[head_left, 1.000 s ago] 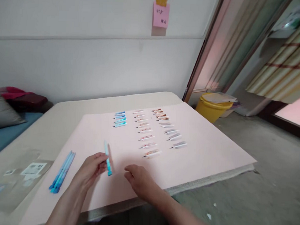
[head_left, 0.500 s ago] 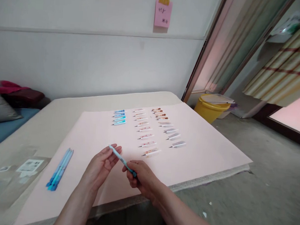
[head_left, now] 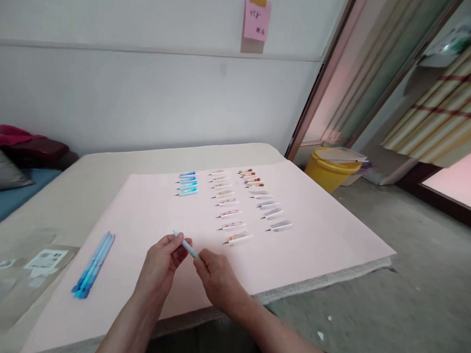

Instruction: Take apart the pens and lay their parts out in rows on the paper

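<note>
A light blue pen (head_left: 189, 249) is held between my two hands above the front of the pink sheet. My left hand (head_left: 165, 257) pinches it close to its tip, thumb on top. Around its other end, my right hand (head_left: 214, 273) is closed and hides that end. To the left lie several blue pens (head_left: 95, 264) side by side. Beyond my hands are more pens: a short column of blue ones (head_left: 187, 184), a middle column of patterned ones (head_left: 229, 213) and a right column with brown-ended ones (head_left: 253, 178) and greyish ones (head_left: 273, 213).
The pink sheet (head_left: 326, 243) covers much of the table. A clear plastic bag (head_left: 19, 292) with a label lies at the left. Beyond the right edge stands a yellow bucket (head_left: 329, 173) on the floor. A pink note (head_left: 257, 20) is taped to the wall behind.
My left fingers have closed on the pen's tip end, where they were spread beneath it before. My right hand has turned and now covers the pen's dark blue end.
</note>
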`<state>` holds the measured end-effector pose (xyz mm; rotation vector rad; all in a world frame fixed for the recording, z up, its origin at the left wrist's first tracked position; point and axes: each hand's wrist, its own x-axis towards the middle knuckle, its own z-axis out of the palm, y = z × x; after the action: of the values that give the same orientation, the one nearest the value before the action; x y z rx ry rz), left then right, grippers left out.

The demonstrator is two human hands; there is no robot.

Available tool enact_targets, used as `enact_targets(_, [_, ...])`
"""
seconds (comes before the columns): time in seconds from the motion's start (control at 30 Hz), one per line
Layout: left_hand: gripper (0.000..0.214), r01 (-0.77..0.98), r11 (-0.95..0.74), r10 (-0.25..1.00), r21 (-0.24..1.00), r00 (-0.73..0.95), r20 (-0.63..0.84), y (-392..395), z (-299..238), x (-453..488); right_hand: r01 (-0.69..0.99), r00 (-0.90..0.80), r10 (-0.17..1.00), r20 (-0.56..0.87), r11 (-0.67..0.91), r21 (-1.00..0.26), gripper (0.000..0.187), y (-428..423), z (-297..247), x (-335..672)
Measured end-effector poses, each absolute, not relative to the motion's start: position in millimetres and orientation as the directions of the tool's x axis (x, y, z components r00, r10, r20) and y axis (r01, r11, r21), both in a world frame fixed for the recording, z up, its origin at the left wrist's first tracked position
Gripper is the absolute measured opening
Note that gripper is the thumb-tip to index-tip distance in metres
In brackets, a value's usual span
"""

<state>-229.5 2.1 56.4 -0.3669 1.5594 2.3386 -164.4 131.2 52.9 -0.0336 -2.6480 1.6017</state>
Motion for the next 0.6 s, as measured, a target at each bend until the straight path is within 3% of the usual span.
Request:
enact_targets(0.13, [0.019,-0.485,-0.355,0.262,0.799,-0.872,-0.413,2,58,-226,-0.016,-0.999,0.027,0.029,0.377,-0.926,0.026,135,51,-167])
enact_targets(0.23, [0.018,-0.500,-0.359,0.306,0.788,-0.861,-0.407,3,59,-224,0.186,-0.979,-0.070,-0.189,0.045,-0.981,0.024,140,52,-170])
enact_targets(0.3, [0.018,-0.522,-0.353,0.359,0.776,-0.842,-0.403,5,60,-223,0.358,-0.925,-0.223,-0.308,-0.240,-0.902,0.029,143,54,-170])
enact_targets(0.4, [0.023,-0.546,-0.368,0.410,0.753,-0.822,-0.396,9,62,-221,0.479,-0.868,-0.393,-0.304,-0.496,-0.725,0.028,144,57,-169])
enact_targets(0.5, [0.025,-0.525,-0.418,0.360,0.742,-0.845,-0.395,11,59,-221,0.457,-0.881,-0.377,-0.287,-0.516,-0.724,0.018,142,60,-168])
enact_targets(0.6, [0.017,-0.498,-0.448,0.282,0.742,-0.867,-0.411,10,54,-221,0.311,-0.943,-0.209,-0.259,-0.274,-0.910,0.020,138,61,-168])
